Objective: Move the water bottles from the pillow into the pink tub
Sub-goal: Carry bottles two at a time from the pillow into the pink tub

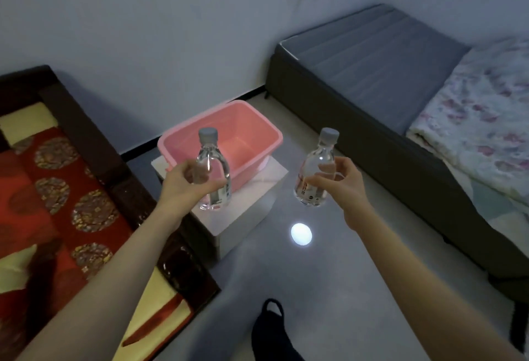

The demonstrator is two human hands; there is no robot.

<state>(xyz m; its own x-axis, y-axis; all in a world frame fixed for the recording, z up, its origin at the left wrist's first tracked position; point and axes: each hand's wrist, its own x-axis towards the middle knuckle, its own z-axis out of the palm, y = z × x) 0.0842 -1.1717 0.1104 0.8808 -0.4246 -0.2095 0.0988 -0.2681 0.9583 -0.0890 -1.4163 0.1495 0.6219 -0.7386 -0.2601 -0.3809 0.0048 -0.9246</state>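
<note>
Each of my hands holds a clear water bottle with a grey cap, upright. My left hand [190, 180] grips the left bottle [213, 171] just in front of the pink tub [259, 124], partly overlapping its near wall in view. My right hand [336, 180] grips the right bottle [316, 171] over the floor, to the right of the tub. The rectangular tub looks empty and stands on a white box [249, 211]. No pillow is identifiable in view.
A dark wooden sofa with a red patterned cushion [65, 197] fills the left. A bed with a grey mattress [372, 74] and a floral quilt [481, 131] runs along the right. A lamp's reflection [301, 234] shines on the grey floor; a black slipper [272, 329] lies near the bottom.
</note>
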